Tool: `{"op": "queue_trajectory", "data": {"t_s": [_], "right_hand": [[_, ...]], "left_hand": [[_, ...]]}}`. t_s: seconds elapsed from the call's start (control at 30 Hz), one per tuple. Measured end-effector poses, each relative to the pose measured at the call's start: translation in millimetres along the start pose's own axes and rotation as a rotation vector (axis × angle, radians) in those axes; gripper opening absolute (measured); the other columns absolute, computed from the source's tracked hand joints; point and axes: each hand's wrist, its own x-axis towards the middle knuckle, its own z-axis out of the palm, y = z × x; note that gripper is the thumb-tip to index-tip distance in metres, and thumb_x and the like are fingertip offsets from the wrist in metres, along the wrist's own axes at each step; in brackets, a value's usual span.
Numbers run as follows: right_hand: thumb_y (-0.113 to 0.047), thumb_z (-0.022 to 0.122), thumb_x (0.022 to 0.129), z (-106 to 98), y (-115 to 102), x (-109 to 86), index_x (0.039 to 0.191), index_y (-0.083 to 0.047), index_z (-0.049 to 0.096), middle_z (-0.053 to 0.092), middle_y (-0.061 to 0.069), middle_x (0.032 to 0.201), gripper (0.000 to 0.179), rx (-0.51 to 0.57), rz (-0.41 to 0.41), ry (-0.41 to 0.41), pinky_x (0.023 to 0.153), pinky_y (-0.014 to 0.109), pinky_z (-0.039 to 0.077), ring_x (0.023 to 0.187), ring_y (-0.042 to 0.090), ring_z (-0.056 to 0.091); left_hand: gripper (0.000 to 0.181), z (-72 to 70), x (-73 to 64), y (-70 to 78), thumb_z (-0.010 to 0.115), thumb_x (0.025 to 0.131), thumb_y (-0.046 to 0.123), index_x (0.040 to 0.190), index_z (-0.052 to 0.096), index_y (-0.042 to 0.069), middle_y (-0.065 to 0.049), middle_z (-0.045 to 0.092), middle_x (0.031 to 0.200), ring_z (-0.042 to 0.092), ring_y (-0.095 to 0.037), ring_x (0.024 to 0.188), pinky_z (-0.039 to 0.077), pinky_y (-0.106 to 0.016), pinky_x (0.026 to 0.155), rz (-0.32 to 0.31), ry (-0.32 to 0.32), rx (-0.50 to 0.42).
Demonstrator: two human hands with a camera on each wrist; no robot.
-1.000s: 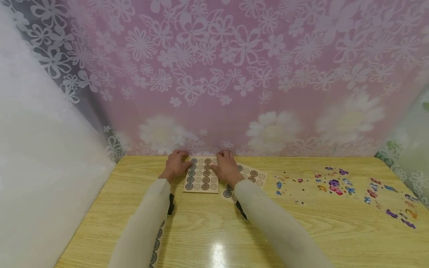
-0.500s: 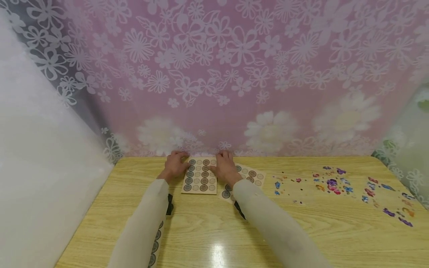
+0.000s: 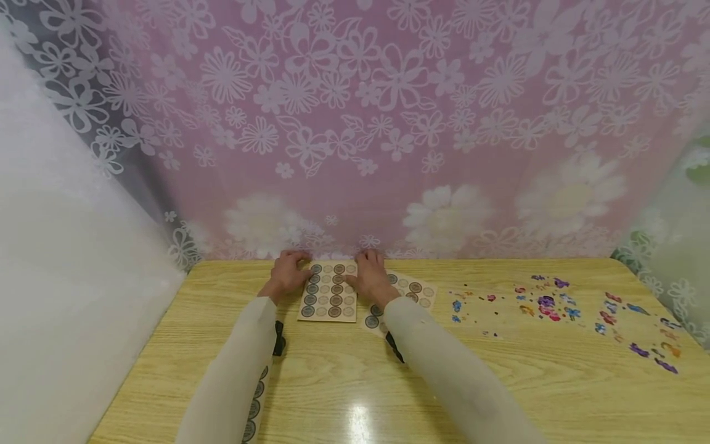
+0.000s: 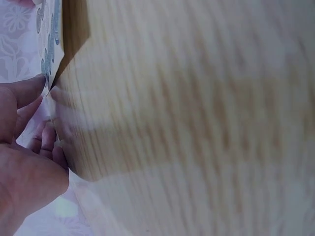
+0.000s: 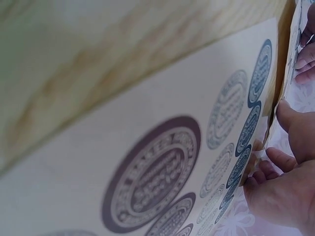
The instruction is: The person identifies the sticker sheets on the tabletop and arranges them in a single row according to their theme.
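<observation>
Near the far table edge, a pale sheet of round stickers (image 3: 328, 296) in dark and light columns lies between both hands. My left hand (image 3: 288, 273) pinches its upper left side; in the left wrist view the thumb (image 4: 30, 89) lies on the printed face, fingers behind. On the upper right side, my right hand (image 3: 373, 279) grips it, thumb on the front (image 5: 290, 118) in the right wrist view. A second sticker sheet (image 3: 426, 288) lies tilted beneath the right wrist, partly covered by the hand and sleeve.
Another strip of round stickers (image 3: 254, 410) shows beside the left sleeve. Small colourful butterfly-like pieces (image 3: 546, 303) are scattered across the right of the wooden table (image 3: 499, 388). A pink floral curtain (image 3: 355, 154) hangs right behind the far edge.
The head view has shifted slightly, so everything appears a little further left. Both hands keep their hold on the sheet, which stays at about the same place on the table.
</observation>
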Motion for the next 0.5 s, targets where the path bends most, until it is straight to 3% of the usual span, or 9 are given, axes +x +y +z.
{"op": "queue_trajectory", "data": {"t_s": [0.3, 0.5], "right_hand": [[-0.033, 0.059, 0.096, 1.0, 2.4, 3.3, 0.142, -0.003, 0.040, 0.031, 0.017, 0.142, 0.058, 0.031, 0.031, -0.022, 0.110, 0.044, 0.022, 0.139, 0.033, 0.014], [-0.033, 0.061, 0.095, -0.6, 2.5, 1.9, 0.136, -0.001, 0.045, 0.035, 0.018, 0.136, 0.054, 0.025, 0.005, -0.009, 0.109, 0.045, 0.025, 0.136, 0.034, 0.020]], "left_hand": [[0.042, -0.8, 4.1, -0.5, 0.064, 0.091, 0.026, 0.128, 0.060, 0.007, -0.021, 0.032, 0.143, 0.030, -0.045, 0.130, 0.027, -0.059, 0.101, -0.017, -0.035, 0.046], [0.042, -2.9, 3.7, -1.1, 0.065, 0.091, 0.024, 0.128, 0.060, 0.006, -0.022, 0.032, 0.143, 0.030, -0.044, 0.130, 0.026, -0.059, 0.102, 0.002, -0.041, 0.029]]}}
